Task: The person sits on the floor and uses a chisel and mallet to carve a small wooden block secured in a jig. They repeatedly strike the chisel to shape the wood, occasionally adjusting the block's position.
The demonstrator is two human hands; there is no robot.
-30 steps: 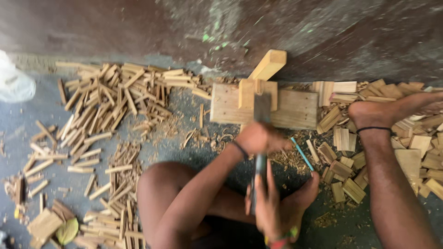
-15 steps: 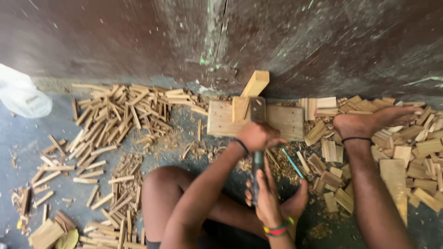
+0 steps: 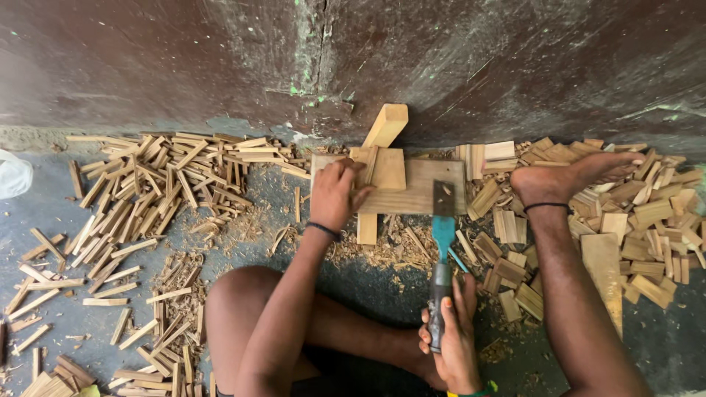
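**Hands at the splitting board**

Left hand [image 3: 337, 192] is closed over a small flat wooden piece [image 3: 379, 170], held upright on a pale, rough plank [image 3: 423, 192] by the far wall. Right hand [image 3: 450, 332] is clenched around the handle of a broad chisel [image 3: 443, 242], its blue-painted blade laid near the plank's right end. Split sticks [image 3: 147, 198] are heaped left; chunky offcuts [image 3: 640, 213] are piled right, around a bare foot [image 3: 562, 179].
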